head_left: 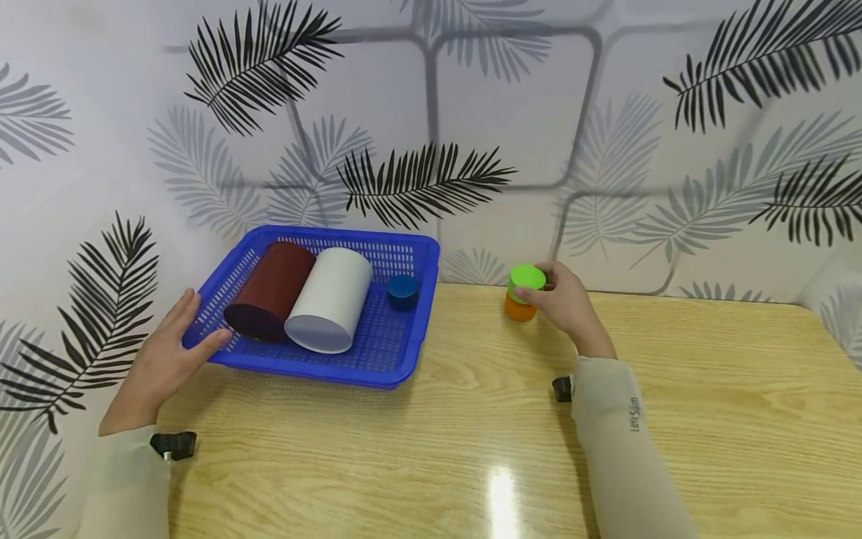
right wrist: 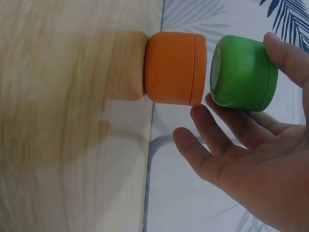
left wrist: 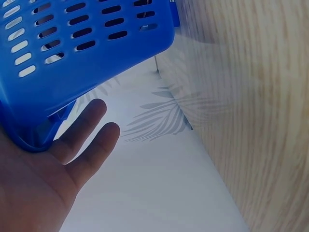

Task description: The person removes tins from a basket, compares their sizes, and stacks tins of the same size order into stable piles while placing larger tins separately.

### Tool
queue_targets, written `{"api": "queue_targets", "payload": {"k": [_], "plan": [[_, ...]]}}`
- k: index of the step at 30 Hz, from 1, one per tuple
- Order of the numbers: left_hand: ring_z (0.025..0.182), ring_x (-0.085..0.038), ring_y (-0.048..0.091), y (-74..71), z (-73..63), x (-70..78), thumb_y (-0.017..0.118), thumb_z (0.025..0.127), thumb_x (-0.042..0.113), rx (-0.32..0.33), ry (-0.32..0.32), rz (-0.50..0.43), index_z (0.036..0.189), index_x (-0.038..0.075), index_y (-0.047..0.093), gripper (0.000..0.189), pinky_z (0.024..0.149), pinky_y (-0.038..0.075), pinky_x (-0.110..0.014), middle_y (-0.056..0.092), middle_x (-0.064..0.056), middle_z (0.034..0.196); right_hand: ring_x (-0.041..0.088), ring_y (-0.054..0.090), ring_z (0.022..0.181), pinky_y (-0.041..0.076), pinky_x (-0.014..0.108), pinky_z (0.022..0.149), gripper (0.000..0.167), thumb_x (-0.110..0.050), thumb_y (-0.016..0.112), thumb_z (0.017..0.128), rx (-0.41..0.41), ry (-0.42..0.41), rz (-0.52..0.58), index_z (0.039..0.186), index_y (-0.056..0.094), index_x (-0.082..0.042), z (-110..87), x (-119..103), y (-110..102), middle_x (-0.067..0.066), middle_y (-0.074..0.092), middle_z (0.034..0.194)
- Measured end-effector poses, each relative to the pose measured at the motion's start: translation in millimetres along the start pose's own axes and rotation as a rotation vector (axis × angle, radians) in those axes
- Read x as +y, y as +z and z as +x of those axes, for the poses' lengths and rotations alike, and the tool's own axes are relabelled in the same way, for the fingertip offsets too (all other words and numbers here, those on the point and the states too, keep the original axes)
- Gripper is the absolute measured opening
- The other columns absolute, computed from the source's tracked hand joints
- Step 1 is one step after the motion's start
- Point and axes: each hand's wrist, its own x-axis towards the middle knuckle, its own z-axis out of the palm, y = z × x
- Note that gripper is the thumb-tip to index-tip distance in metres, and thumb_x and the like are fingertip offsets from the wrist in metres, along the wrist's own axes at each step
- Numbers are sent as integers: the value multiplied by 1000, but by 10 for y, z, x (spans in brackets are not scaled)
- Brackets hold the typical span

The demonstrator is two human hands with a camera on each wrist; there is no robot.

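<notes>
My right hand [head_left: 562, 299] holds a small green round lidded jar [head_left: 527, 277] between thumb and fingers. In the right wrist view the green jar [right wrist: 244, 72] hangs slightly tilted just above an orange jar [right wrist: 174, 67], a narrow gap between them. The orange jar [head_left: 520, 309] stands upright on the table. At the left, my left hand [head_left: 164, 359] rests at the near-left corner of a blue plastic basket [head_left: 404, 367], thumb over the rim, fingers spread straight along the outside. The left wrist view shows two of its fingers extended beneath the basket's rim [left wrist: 87, 92].
Inside the basket lie a dark red cylinder [head_left: 272, 288] and a white cylinder [head_left: 331, 296], side by side. A small blue jar [head_left: 402, 292] stands at its right end. The wooden table [head_left: 458, 427] meets a leaf-patterned wall covering [head_left: 498, 135] behind the jars.
</notes>
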Motion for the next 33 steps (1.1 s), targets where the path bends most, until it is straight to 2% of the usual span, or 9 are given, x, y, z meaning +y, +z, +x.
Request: {"api": "queue_targets", "payload": {"k": [9, 23, 33], "plan": [[149, -50, 5, 26, 3, -1, 56, 100, 51, 6, 0, -6, 161, 2, 8, 92, 109, 14, -75, 1, -19, 168, 39, 47, 129, 44, 51, 103, 67, -24, 75, 94, -15, 47, 39, 146, 41, 1, 17, 74, 39, 21, 47, 146], [150, -48, 3, 25, 14, -2, 56, 100, 52, 0, 13, -33, 161, 4, 7, 92, 109, 13, -75, 0, -16, 168, 40, 47, 130, 44, 51, 103, 67, -22, 75, 93, 7, 45, 48, 145, 41, 1, 25, 65, 42, 23, 47, 145], [149, -49, 5, 2, 0, -11, 56, 100, 51, 5, 8, -18, 161, 3, 8, 91, 110, 14, -74, 1, -16, 168, 38, 47, 129, 45, 50, 103, 69, -24, 75, 93, 6, 52, 55, 147, 40, 0, 43, 80, 83, 23, 47, 145]]}}
